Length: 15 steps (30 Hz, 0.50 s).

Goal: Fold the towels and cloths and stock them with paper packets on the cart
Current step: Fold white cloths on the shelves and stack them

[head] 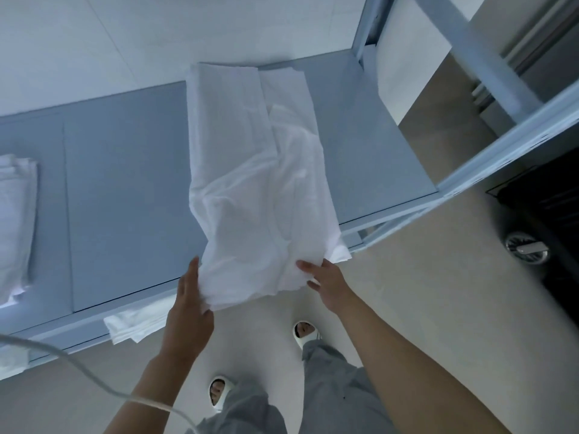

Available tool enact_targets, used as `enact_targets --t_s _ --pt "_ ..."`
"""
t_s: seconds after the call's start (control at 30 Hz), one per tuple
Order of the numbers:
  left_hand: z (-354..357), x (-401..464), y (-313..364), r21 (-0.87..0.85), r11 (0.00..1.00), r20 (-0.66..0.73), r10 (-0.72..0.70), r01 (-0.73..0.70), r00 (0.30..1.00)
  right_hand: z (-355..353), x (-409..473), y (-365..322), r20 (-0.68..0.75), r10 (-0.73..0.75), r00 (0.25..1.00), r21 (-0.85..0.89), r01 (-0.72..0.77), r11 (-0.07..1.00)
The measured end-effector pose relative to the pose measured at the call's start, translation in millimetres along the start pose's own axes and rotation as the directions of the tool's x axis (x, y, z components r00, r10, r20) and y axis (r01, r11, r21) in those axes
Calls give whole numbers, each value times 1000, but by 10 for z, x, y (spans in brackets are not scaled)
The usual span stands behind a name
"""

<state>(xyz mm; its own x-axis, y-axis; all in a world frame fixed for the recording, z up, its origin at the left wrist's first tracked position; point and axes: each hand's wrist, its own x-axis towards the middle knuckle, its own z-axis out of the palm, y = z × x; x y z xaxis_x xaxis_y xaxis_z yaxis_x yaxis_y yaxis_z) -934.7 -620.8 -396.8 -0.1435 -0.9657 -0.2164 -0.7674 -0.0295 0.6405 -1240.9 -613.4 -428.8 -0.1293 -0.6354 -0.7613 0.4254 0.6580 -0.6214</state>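
Both hands pinch the white towel's (257, 170) near edge: left hand (188, 308) and right hand (326, 283) fingers curl under it. Beyond them it drapes across the cart shelf (125, 189); fingertips are hidden.

linen room: cart (125, 170), folded towels (15, 214)

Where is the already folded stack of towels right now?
The folded stack lies at the head view's far left edge on the blue shelf, apart from the white cloth both hands hold.
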Motion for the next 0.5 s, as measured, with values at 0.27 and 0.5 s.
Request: enact_targets --t_s 0.27,0.5 --pt "-158 -120 35 23 983 -115 181 -179 977 62 -263 -443 -71 -247 966 -427 194 883" --pt "-180 -187 307 299 883 -173 423 -362 889 -398 -411 -1063 -137 -254 958 -565 135 814"
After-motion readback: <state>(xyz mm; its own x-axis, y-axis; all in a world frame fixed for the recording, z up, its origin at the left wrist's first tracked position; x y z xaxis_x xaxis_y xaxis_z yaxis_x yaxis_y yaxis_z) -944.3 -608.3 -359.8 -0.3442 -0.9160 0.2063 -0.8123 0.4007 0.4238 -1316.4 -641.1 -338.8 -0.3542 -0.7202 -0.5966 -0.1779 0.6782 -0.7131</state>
